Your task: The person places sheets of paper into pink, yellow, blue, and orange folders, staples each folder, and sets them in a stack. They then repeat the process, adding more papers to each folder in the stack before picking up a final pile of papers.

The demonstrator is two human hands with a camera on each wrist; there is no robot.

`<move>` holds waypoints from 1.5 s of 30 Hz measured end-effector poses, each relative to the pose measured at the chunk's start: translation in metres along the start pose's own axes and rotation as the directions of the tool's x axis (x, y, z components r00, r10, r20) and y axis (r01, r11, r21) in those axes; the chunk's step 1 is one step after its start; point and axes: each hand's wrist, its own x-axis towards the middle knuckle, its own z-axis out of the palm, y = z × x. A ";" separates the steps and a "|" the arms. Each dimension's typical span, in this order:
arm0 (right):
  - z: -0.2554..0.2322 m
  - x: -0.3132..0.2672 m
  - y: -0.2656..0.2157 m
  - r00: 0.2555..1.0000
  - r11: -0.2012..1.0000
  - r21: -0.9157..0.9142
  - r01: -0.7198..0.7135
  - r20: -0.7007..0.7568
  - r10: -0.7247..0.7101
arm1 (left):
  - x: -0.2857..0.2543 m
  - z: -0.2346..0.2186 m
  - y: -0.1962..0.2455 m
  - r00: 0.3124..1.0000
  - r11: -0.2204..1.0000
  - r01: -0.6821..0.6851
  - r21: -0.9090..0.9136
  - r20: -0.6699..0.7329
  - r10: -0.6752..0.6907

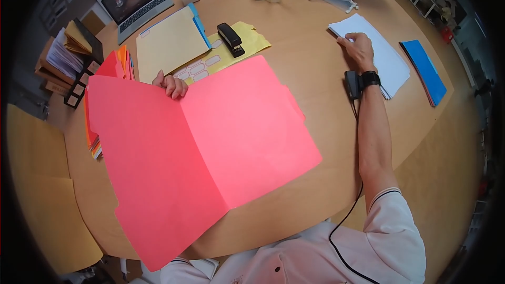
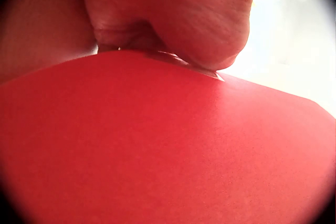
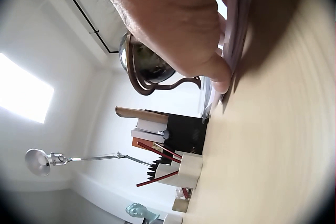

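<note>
A pink folder (image 1: 247, 131) lies spread open, its left flap raised off the table. My left hand (image 1: 171, 84) grips the top edge of that flap near the fold, fingers curled over it; the left wrist view shows the hand (image 2: 173, 14) close against the pink surface (image 2: 157, 140). My right hand (image 1: 359, 50) is at the upper left corner of a stack of white paper (image 1: 386, 58), thumb and fingers at its edge. In the right wrist view the hand (image 3: 173, 24) pinches the edge of the paper stack (image 3: 239, 24).
Left of the folder are more coloured folders (image 1: 110, 66) and a file holder (image 1: 81, 81). Behind it are a cream folder (image 1: 171, 39), a yellow folder (image 1: 255, 39), a black stapler (image 1: 230, 40) and a laptop (image 1: 139, 2). A blue folder (image 1: 425, 71) lies far right.
</note>
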 end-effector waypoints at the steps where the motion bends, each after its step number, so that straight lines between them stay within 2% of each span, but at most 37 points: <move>1: 0.000 0.001 0.002 1.000 0.999 0.039 -0.003 0.014 0.003 | 0.000 0.002 0.000 1.000 1.000 -0.001 0.006 -0.003 0.001; 8: -0.003 0.001 0.005 0.999 0.988 0.151 -0.040 0.032 0.035 | -0.002 0.004 -0.001 0.997 1.000 -0.002 -0.022 -0.082 0.000; 13: -0.011 -0.004 -0.002 0.995 0.979 0.187 -0.078 0.082 0.064 | 0.000 -0.008 -0.004 1.000 1.000 0.007 -0.021 0.009 -0.007; 14: -0.007 -0.002 0.003 0.995 0.979 0.186 -0.079 0.082 0.064 | 0.001 -0.009 -0.003 1.000 1.000 0.007 -0.021 0.009 -0.007; 16: -0.001 0.003 0.012 0.999 0.991 0.132 0.029 0.033 -0.033 | 0.001 -0.011 -0.003 0.999 1.000 0.008 -0.023 0.052 -0.007; 22: -0.003 0.006 0.010 0.994 0.980 0.185 -0.077 0.092 0.061 | -0.001 -0.012 -0.003 0.999 0.999 0.024 -0.042 0.025 -0.023; 26: -0.004 0.004 0.008 0.995 0.982 0.174 -0.068 0.083 0.054 | 0.000 -0.011 -0.003 0.999 0.999 0.023 -0.038 0.031 -0.022; 28: -0.005 0.002 0.006 0.997 0.986 0.165 -0.036 0.067 0.025 | 0.001 -0.016 -0.004 0.997 0.999 0.022 -0.046 0.081 -0.018; 45: -0.001 0.002 0.008 0.999 0.992 0.123 -0.029 0.037 0.025 | 0.001 -0.011 -0.002 0.999 0.999 0.023 -0.029 0.039 -0.022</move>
